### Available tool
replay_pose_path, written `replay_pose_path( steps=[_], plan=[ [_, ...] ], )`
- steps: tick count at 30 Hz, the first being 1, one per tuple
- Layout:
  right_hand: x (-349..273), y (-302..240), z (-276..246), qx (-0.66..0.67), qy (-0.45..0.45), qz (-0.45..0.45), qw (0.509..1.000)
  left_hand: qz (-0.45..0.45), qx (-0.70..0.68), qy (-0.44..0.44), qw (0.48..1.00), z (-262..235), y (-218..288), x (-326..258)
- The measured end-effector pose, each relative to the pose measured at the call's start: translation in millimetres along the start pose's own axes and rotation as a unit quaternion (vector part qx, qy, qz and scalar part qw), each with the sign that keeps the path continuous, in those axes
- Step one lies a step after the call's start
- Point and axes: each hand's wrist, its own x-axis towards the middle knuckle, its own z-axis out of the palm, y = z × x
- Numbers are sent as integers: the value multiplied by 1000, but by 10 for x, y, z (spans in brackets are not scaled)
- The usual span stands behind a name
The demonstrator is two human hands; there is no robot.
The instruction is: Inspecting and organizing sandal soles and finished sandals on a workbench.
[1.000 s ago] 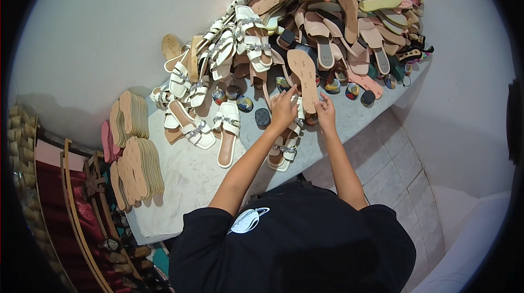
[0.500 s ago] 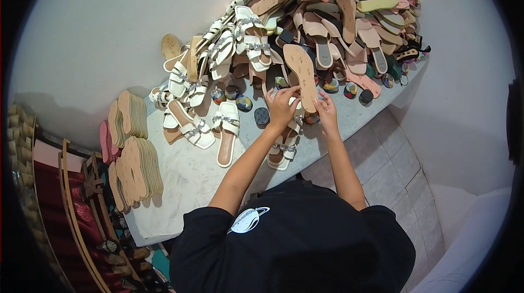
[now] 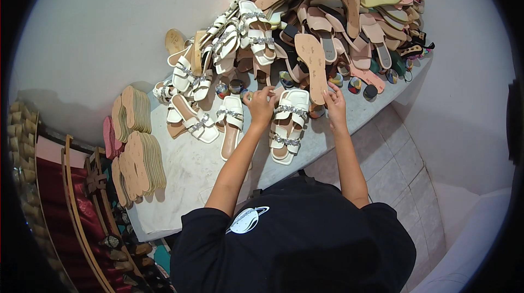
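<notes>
My right hand [image 3: 336, 108] is closed on the lower end of a tan sole [image 3: 311, 66] with small printed marks, pinching it between thumb and fingers. The sole stands tilted up in front of the shoe pile. My left hand [image 3: 260, 108] is over the table, its fingers spread and partly bent. A multicoloured round block [image 3: 247, 97] lies by its fingertips, partly hidden. Between my hands sit white strappy sandals [image 3: 287, 137] with silvery trim, close together. Left of my left hand lies another white sandal [image 3: 230, 126], partly covered by my forearm.
A large heap of pink and white sandals [image 3: 322, 20] leans against the far wall. Stacked tan soles [image 3: 143, 162] stand at the table's left side. Several round blocks [image 3: 355, 84] line the heap's near edge. A wooden rack [image 3: 76, 205] is left of the marble table [image 3: 191, 200].
My left hand has let go of the sole and moved left towards the round blocks. My right hand still holds the sole, now slightly farther right. The white sandals between my hands are more exposed.
</notes>
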Motion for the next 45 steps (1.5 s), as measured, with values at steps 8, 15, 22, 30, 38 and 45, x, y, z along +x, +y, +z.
replay_pose_path(
  steps=[8,15,22,30,38,45],
  plan=[
    [-39,-112,41,22,-3,-20,1000,-86,35,-8,996,-65,-115,-4],
    [-105,-170,131,53,-25,1,998,-40,19,-26,999,79,224,113],
    [-208,-391,1,103,-55,44,992,7,-12,6,1000,203,495,361],
    [-347,-429,-8,147,-95,83,981,-24,-25,-43,999,480,646,542],
    [-242,-496,-196,161,-95,65,980,-37,-52,-29,998,438,742,443],
    [-112,-504,-126,109,-63,13,992,-11,-210,18,977,134,1033,105]
  ],
)
